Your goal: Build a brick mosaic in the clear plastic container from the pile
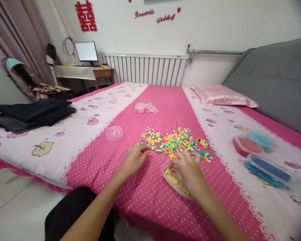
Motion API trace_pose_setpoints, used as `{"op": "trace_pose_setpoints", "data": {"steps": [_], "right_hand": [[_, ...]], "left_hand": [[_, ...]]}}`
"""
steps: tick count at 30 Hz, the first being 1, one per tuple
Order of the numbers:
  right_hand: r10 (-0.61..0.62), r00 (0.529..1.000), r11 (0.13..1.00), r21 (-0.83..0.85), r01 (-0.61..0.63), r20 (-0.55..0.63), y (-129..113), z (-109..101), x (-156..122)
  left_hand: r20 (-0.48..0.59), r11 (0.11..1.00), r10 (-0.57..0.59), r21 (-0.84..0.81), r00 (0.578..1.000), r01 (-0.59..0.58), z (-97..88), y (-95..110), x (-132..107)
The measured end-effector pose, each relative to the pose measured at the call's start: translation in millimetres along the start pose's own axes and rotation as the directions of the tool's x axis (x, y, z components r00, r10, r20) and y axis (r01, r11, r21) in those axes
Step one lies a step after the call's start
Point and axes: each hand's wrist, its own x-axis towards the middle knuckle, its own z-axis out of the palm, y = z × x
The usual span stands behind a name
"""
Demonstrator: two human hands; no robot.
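Pieces all over the middle of the bed: a loose pile of small yellow, green and white plastic pieces (175, 142) spreads across the pink polka-dot bedsheet (140, 197), towards its near edge. The left hand (133, 161) lies flat at the pile's left fringe, grip released, fingertips touching the outermost pieces. The right hand (188, 171) hovers over a shallow clear plastic tub of yellow pieces (172, 178) just this side of the pile. Its fingers curl down at the tub's far rim, and I cannot tell whether that grip pinches anything. By the bed's right edge stand a red-filled tub (243, 146), a pale blue one (262, 139) and a dark blue one (271, 170). A clear lid (114, 133) lies left of the pile.
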Motion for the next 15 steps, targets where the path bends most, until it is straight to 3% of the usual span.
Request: {"op": "trace_pose_setpoints", "data": {"steps": [4, 8, 15], "right_hand": [[0.010, 0.998, 1.000, 0.015, -0.009, -0.058, 16, -9, -11], [0.000, 0.994, 1.000, 0.012, 0.002, -0.113, 37, -20, -31], [0.036, 0.986, 0.998, 0.047, -0.029, -0.163, 67, -30, -56]], "left_hand": [[-0.142, 0.976, -0.069, 0.195, 0.987, 0.097, -0.3, -31, 43], [-0.164, 0.948, -0.046, 0.303, 0.985, 0.095, 5.0, -46, 77], [-0.167, 0.943, -0.043, 0.319, 0.985, 0.095, 10.7, -59, 93]]}}
